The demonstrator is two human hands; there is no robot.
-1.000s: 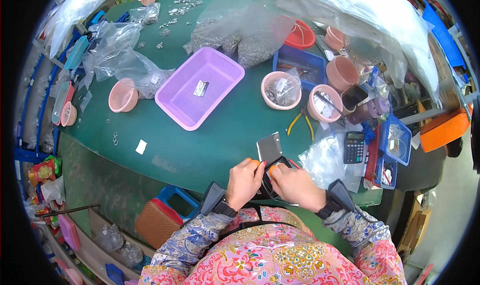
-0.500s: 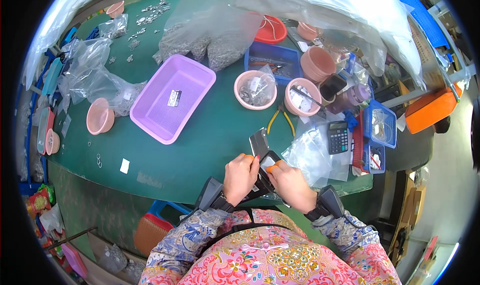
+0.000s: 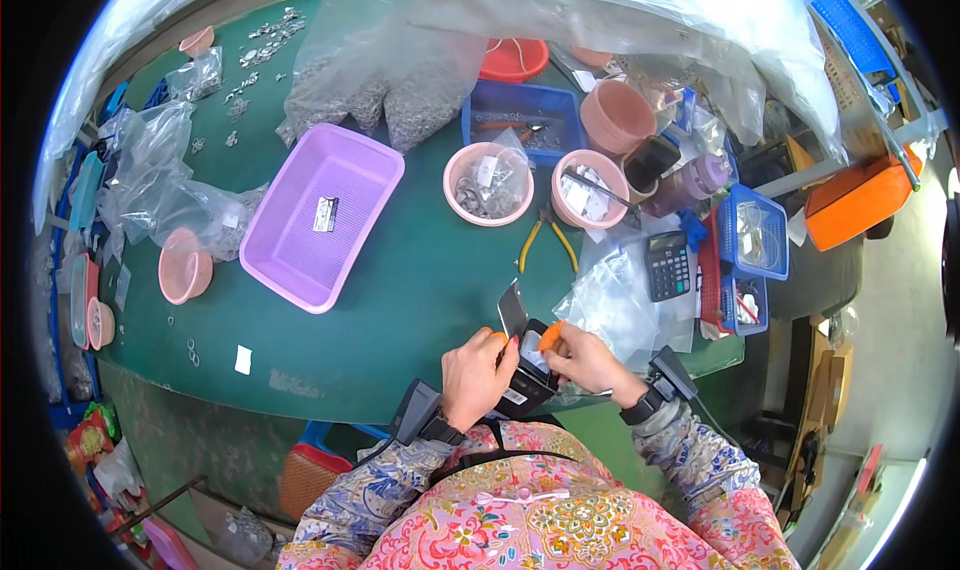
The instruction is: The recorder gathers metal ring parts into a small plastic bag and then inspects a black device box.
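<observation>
My left hand is closed around a small black box near the table's front edge. The box is tilted, and its flap lid stands up with a grey inner face. Something pale shows inside the opening. At the box's mouth my right hand has its fingers bent together, an orange cover on a fingertip; whether anything is pinched there I cannot make out. Orange also shows at a left fingertip. Beyond the box lie yellow-handled pliers, apart from both hands.
A purple basket stands left of centre on the green table. Pink bowls, a blue tray, a calculator and clear plastic bags surround the work spot. Large bags of small metal parts lie at the back.
The right hand has lifted slightly at the box's mouth, its orange-covered fingertip higher and more exposed. The left hand keeps its grip on the box. The whole view has shifted a little.
</observation>
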